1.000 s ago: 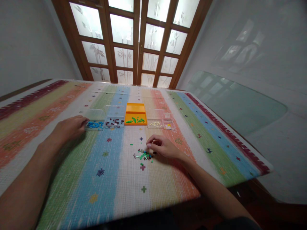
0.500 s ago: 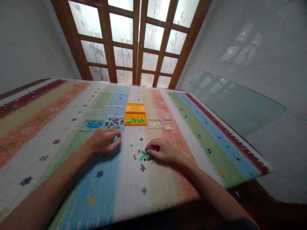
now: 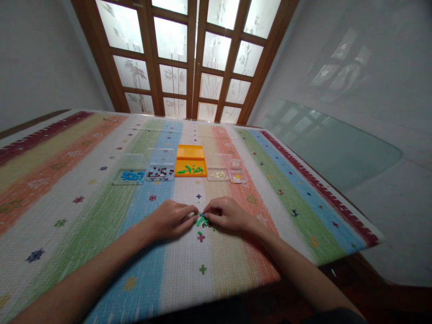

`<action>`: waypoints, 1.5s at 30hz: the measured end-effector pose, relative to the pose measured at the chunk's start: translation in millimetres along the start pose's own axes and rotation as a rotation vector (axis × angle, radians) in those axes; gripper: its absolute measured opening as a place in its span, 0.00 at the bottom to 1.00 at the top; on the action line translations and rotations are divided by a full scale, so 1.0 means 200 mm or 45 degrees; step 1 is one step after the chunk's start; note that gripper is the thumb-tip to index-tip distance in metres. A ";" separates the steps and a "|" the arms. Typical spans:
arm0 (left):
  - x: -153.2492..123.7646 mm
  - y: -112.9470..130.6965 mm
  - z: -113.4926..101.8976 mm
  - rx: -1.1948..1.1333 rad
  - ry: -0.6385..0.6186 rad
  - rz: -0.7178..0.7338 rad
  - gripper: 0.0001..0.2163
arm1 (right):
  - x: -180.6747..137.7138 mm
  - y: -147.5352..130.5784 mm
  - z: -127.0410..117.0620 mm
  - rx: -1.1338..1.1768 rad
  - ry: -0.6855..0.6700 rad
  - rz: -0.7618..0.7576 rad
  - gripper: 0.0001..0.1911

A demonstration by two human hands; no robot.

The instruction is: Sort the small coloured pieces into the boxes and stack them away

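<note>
Pieces (image 3: 203, 221), a mixed pile left, lie on the table (image 3: 184, 274) between left hand (image 3: 171, 219) and right hand (image 3: 229, 213), fingers bunched, whether pinching any I can't tell, while others already sit largely colour-grouped in open boxes (image 3: 191, 152).

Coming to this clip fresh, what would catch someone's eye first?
Probably the orange box, open amid clear boxes on the striped cloth. Nearer, the left hand and right hand nearly meet at a pile of small pieces. Beyond, bright glass doors fill the top centre.
</note>
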State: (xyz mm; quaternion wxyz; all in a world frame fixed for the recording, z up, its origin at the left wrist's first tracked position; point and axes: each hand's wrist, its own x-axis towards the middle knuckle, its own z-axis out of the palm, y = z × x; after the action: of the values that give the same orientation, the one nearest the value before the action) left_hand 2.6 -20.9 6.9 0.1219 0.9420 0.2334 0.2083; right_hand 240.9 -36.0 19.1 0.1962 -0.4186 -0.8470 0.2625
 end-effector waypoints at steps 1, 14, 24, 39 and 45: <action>0.00 0.00 0.00 0.006 0.017 0.008 0.12 | 0.00 0.00 0.00 0.005 0.000 0.015 0.06; 0.01 0.01 0.05 0.007 0.007 0.041 0.12 | 0.00 0.01 0.00 0.036 0.000 0.034 0.08; 0.01 0.02 0.07 0.019 -0.093 -0.027 0.13 | -0.02 0.05 -0.05 0.045 -0.017 0.034 0.10; 0.02 0.03 0.08 -0.071 -0.042 -0.034 0.12 | -0.04 0.03 -0.05 0.025 -0.166 -0.026 0.09; 0.02 0.03 0.07 -0.027 -0.050 -0.066 0.12 | -0.03 0.03 -0.06 0.058 -0.132 0.026 0.08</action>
State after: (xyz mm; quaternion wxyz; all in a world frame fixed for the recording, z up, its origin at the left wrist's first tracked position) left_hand 14.7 -25.8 -2.9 0.1419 0.9381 0.2530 0.1891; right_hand 254.7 -35.0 24.9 0.1587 -0.4083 -0.8456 0.3050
